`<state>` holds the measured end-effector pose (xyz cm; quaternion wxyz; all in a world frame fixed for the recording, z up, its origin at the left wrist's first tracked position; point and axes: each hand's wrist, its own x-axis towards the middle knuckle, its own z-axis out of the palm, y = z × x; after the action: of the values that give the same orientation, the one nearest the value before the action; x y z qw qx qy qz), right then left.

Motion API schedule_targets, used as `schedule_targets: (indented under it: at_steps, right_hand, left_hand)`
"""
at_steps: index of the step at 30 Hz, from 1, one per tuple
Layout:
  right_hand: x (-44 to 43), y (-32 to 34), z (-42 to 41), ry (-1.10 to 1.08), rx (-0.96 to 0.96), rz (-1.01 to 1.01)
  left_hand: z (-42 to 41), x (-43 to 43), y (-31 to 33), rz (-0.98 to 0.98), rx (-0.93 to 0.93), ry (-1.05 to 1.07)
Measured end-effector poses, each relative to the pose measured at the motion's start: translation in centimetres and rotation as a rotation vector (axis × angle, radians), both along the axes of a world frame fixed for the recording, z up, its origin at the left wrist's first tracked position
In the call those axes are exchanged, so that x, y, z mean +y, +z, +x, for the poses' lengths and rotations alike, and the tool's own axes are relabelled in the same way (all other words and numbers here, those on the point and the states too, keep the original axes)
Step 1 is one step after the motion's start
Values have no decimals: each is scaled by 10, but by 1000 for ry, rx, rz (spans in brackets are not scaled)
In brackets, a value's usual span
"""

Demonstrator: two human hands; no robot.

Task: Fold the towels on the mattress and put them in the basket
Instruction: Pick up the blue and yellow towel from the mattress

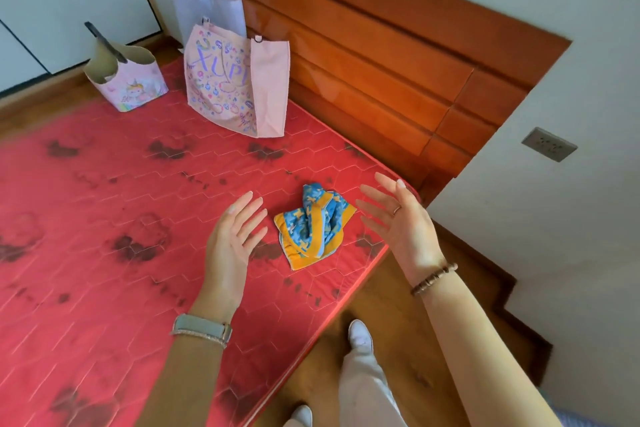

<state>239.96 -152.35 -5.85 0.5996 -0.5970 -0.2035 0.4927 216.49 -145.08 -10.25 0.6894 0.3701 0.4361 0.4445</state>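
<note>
Two released hands: my left hand point(232, 239) and right hand point(401, 218) hover, fingers spread, with a crumpled towel point(313, 227) between them on the mattress point(114, 218).

Pale-green watch strap point(202, 328), wooden bead bracelet point(434, 279), ring point(397, 209) — white trousers point(363, 385), white shoes point(360, 334)

A towel point(313, 225), blue-patterned with orange borders, lies crumpled in a loose heap on the red quilted mattress point(104, 218), near its right edge. The basket point(130, 80), small and pink with a cartoon print and a dark handle, stands upright at the mattress's far left corner.
</note>
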Motion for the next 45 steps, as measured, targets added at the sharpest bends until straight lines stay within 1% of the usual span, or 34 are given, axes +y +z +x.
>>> schedule_targets:
  at_steps: [4,7,10,13,17,20,23,28,33,39,43,45]
  right_hand:
    - [39,-18,46,47,-13,-39]
    - [70,-42,78,67,13,-107]
    - [99,-76,100,111,37,-214]
    - [127,-115,115,183,59,-300]
    - [157,-165,126,188,145,-412]
    - [175,-205,134,188,177,-465]
    - [189,-244,137,204,194,-508]
    - [207,-318,130,259,222,-573]
    - [220,-380,110,304,263,-620]
    - [231,-412,86,355,286,-608]
    - [238,-417,81,412,280,-595]
    - [242,-416,80,435,311,-606]
  left_hand:
    - [39,27,-21,-47,52,62]
    - [71,47,-42,-108,91,100]
    - [97,66,-69,-169,147,121]
    - [119,83,-96,-173,203,152]
    - [139,98,-138,-194,316,249]
    - [149,108,-188,-208,418,232]
    - [159,115,-228,-225,482,218]
    - [184,133,-295,-258,551,119]
    - [197,147,-354,-248,620,71]
    - [197,152,-389,-195,587,-37]
    - [195,153,-395,-171,588,-30]
    - [193,152,-391,-157,602,-23]
